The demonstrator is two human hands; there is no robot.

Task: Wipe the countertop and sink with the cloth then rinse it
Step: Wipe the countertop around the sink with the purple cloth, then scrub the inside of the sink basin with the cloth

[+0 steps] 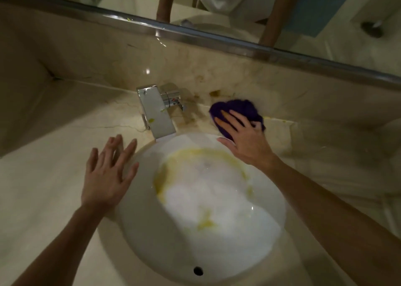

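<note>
Wiping the desk [39,188] is the step in hand: your right hand [243,138] lies flat on the purple cloth [240,109], fingers [236,121] spread and pressing it down, not pinching it. Cloth sits on the desk at the back right of the sink [138,220], near the base of the back wall and well to the right of the faucet [155,110].

Left hand [108,175]: open, fingers spread, holding nothing, over the desk at the left rim of the sink. Cannot tell if the palm bears weight.

Soil noted: brownish stains on the desk between faucet and cloth; a yellow streak just right of the cloth; small yellow spots on the faucet body; a yellow ring and patches inside the sink bowl. No water seen running.

Judgement: early in the task. Desk only partly done, sink untouched, rinse not begun.

Next move calls for dragging the cloth leftward over the brown stains toward the faucet base while you keep flat pressure. Then you take the bowl, working the yellow ring downward. Risk: smearing residue back onto the desk unless you fold the cloth.
</note>
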